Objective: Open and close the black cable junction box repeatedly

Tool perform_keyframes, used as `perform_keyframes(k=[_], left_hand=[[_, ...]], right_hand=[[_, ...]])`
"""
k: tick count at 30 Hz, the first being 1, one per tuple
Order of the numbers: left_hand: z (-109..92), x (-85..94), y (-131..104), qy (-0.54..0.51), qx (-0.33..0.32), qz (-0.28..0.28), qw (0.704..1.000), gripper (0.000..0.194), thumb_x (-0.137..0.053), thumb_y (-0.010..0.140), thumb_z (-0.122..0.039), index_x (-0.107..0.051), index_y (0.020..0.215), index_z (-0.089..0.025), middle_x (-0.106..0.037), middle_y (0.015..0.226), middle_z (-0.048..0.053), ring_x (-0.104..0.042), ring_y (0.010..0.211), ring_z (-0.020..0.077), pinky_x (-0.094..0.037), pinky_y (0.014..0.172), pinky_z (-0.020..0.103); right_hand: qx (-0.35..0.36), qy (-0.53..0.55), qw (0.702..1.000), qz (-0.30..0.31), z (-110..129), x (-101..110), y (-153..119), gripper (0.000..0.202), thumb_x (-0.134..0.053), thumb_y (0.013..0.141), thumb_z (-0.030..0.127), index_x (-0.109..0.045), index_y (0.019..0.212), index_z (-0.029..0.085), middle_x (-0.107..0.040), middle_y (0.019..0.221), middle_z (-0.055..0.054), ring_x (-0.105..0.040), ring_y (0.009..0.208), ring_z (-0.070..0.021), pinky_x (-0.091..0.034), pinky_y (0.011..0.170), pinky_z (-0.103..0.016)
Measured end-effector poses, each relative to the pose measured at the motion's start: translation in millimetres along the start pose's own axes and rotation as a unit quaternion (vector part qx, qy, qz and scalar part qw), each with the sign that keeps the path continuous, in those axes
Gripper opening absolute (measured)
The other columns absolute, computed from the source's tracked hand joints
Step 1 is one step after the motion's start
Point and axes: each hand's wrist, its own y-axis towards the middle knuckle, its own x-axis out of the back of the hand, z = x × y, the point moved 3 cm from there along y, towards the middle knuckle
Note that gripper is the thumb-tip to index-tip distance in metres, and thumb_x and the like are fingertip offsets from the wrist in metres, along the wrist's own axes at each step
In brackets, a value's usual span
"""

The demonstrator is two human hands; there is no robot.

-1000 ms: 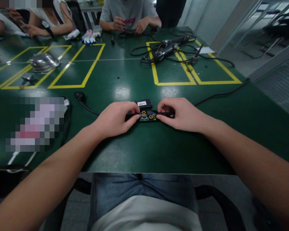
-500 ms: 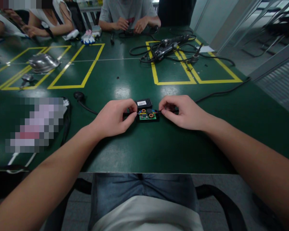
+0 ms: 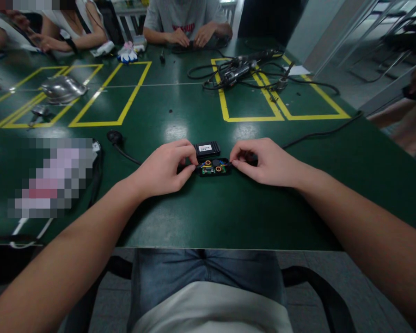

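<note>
- Head view: left hand (image 3: 162,170), thumb and index fingertips closed in a narrow pinch on the black plug lead (image 3: 130,157), at the 9 o'clock end of the housing (image 3: 214,175).
- Right hand (image 3: 265,162), thumb and index fingertips likewise nearly together, gripping the black output cable (image 3: 315,136) at the 3 o'clock end.
- Between both hands, the housing rests open on the green table (image 3: 208,212); its circuit board (image 3: 208,170) faces up, with two copper-coloured ring coils.
- Just beyond the housing, at 12 o'clock: ribbed black cover (image 3: 213,147) with a white label.
- At 10 o'clock: round black plug (image 3: 115,137) on its lead.
- Farther out, at 10 o'clock: shiny metal part (image 3: 63,90).
- At 1 o'clock: corded tools (image 3: 237,74) across yellow tape.
- At 12 o'clock, across the table: a co-worker's hands (image 3: 204,36).
</note>
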Motion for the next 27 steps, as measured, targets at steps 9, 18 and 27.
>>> perform_keyframes(k=[9,18,27], left_hand=[[5.6,4.7,1.3,-0.029,0.004,0.008,1.000,0.016,-0.067,0.102,-0.029,-0.079,0.095,-0.020,-0.078,0.113,0.009,-0.076,0.100,0.0236,-0.060,0.095,0.040],[10.4,8.5,2.7,-0.021,0.016,0.009,1.000,0.012,-0.069,0.096,-0.028,-0.077,0.089,-0.022,-0.081,0.107,0.007,-0.075,0.092,0.0226,-0.059,0.089,0.039],[7.5,8.3,1.5,0.024,0.025,0.013,0.999,0.011,-0.066,0.091,-0.025,-0.074,0.084,-0.021,-0.075,0.092,0.005,-0.068,0.079,0.0204,-0.053,0.075,0.035]], right_hand=[[-0.021,0.055,0.998,0.019,-4.0,1.9,0.6,0.012,-0.073,0.094,0.036,-0.078,0.094,0.025,-0.079,0.087,-0.005,-0.068,0.078,-0.0227,-0.053,0.075,-0.038],[-0.050,0.078,0.995,0.028,-0.7,-1.7,1.7,0.018,-0.077,0.094,0.041,-0.082,0.092,0.024,-0.077,0.079,-0.003,-0.063,0.069,-0.0191,-0.048,0.067,-0.035],[-0.031,0.061,0.998,0.009,0.0,-5.6,1.5,0.013,-0.078,0.097,0.036,-0.083,0.093,0.025,-0.081,0.085,-0.004,-0.068,0.073,-0.0207,-0.052,0.071,-0.035]])
